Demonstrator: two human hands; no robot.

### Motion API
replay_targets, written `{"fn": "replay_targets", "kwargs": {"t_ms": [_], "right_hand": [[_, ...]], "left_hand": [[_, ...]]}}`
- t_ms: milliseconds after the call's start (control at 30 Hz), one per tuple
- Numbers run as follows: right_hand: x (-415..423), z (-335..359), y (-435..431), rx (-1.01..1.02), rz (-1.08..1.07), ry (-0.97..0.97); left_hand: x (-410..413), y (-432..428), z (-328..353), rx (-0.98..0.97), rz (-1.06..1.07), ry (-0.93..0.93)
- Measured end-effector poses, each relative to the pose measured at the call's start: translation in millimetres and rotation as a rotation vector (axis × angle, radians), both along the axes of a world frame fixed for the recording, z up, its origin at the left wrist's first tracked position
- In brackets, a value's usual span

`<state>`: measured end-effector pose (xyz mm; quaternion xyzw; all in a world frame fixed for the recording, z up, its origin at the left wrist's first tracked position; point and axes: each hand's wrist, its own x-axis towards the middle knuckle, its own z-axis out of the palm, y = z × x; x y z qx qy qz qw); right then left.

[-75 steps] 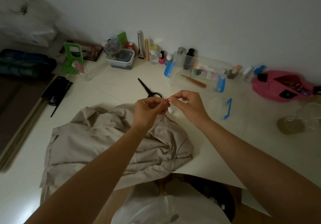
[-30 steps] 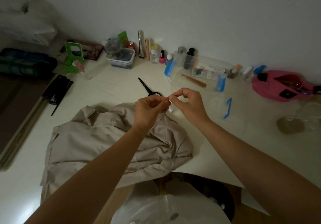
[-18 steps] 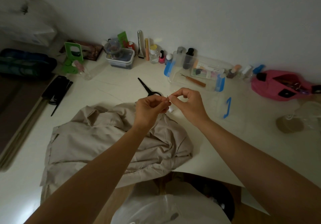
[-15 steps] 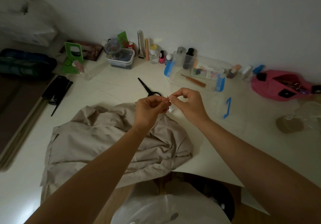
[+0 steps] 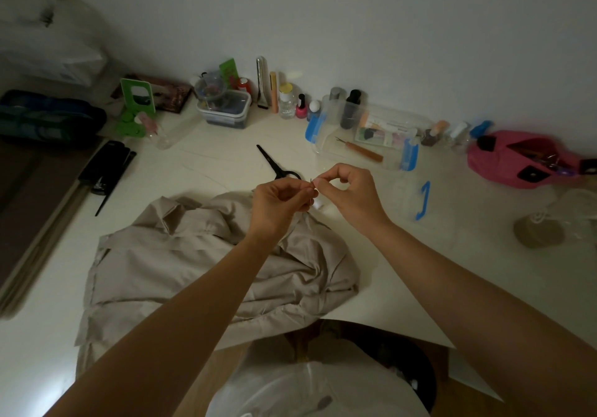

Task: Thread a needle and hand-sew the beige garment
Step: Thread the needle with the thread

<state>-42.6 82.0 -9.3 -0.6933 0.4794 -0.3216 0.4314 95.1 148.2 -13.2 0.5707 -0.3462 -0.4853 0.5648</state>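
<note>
Above the counter (image 5: 403, 255) centre, over the 1 o'clock edge of the beige garment (image 5: 193, 264): left hand (image 5: 277, 206), fingers curled, thumb and forefinger pinching the needle (image 5: 311, 184) upright. Right hand (image 5: 349, 190) just at 3 o'clock of the needle, thumb and forefinger pinched together; contents too fine to tell. Beige garment crumpled on the counter at 7 o'clock of both hands. Scissors (image 5: 277, 167) flat at 11 o'clock.

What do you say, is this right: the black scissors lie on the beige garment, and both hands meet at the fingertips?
Not quite. The head view shows the black scissors lying on the white table beyond the beige garment, not on it. The rest holds: the left hand and right hand meet at the fingertips.
</note>
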Motion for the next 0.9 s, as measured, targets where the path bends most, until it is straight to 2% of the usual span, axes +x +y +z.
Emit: {"fn": "replay_targets", "kwargs": {"t_ms": [900], "right_hand": [[-1.2,1.5,-2.3,0.029,0.004,-0.005]], "left_hand": [[0.1,-2.5,0.0,0.011,-0.009,-0.003]]}}
